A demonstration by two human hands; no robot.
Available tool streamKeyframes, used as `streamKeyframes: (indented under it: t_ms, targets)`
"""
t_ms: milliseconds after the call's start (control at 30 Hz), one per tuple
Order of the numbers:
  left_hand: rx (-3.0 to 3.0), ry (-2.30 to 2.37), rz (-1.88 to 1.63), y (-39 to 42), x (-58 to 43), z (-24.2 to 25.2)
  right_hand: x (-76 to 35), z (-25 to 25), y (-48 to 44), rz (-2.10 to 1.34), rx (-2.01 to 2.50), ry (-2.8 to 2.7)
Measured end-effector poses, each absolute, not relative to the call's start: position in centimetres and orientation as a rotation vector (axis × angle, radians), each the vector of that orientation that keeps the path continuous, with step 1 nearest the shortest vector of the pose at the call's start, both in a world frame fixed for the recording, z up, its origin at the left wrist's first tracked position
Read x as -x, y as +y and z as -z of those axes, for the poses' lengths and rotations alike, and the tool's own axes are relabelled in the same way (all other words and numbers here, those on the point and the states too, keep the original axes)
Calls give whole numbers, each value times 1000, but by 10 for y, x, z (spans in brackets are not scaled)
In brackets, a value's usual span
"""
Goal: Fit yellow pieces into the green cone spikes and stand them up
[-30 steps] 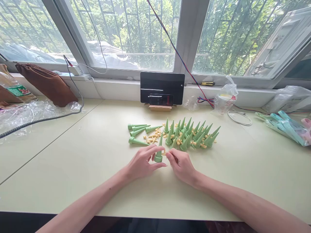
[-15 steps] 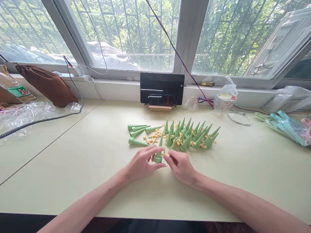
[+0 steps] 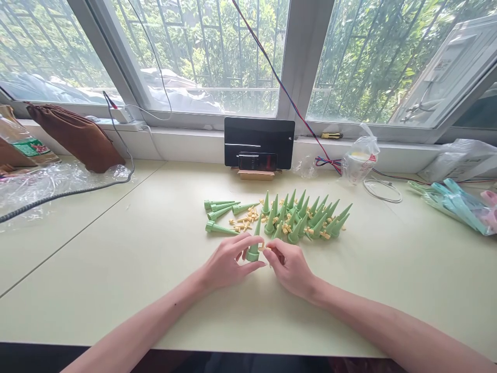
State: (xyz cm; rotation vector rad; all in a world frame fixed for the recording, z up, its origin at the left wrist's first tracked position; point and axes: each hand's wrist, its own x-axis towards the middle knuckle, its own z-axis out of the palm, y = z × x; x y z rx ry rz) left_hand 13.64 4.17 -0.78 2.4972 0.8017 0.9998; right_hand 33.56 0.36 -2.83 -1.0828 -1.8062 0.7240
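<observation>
My left hand [image 3: 225,263] is closed round a green plant watering spike [image 3: 253,254], which stands point up with its wide collar low, near the table. At the spike's right side my right hand [image 3: 289,265] pinches a small yellow valve [image 3: 262,247]; the fingertips partly cover it, so how far it sits in the spike cannot be made out. Just beyond the hands stand several upright green spikes [image 3: 294,231] with yellow valves on them. To the left lie several loose spikes [image 3: 220,228] on their sides, beside a small heap of yellow valves [image 3: 245,224].
Behind the spikes, a black tablet [image 3: 258,134] and a phone [image 3: 257,161] lean on a cardboard stand [image 3: 256,175]. A bagged cup [image 3: 360,160] and a white cable [image 3: 382,190] are at the back right. On the left lie a brown pouch [image 3: 77,137] and a dark cord [image 3: 66,194].
Both hands stay almost in place with the spike. My right fingertips have shifted very slightly at the yellow valve.
</observation>
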Motion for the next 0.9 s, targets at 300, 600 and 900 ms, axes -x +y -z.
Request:
streamKeyframes:
  t_ms: [300, 600, 900]
  targets:
    - [-2493, 807, -980, 42, -136, 9, -335, 30, 4, -650, 1048, -1804]
    - [-2427, 844, -967, 43, -136, 10, -335, 30, 3, -611, 1007, -1761]
    - [-2453, 833, -980, 43, -136, 9, -334, 28, 5, -623, 1034, -1762]
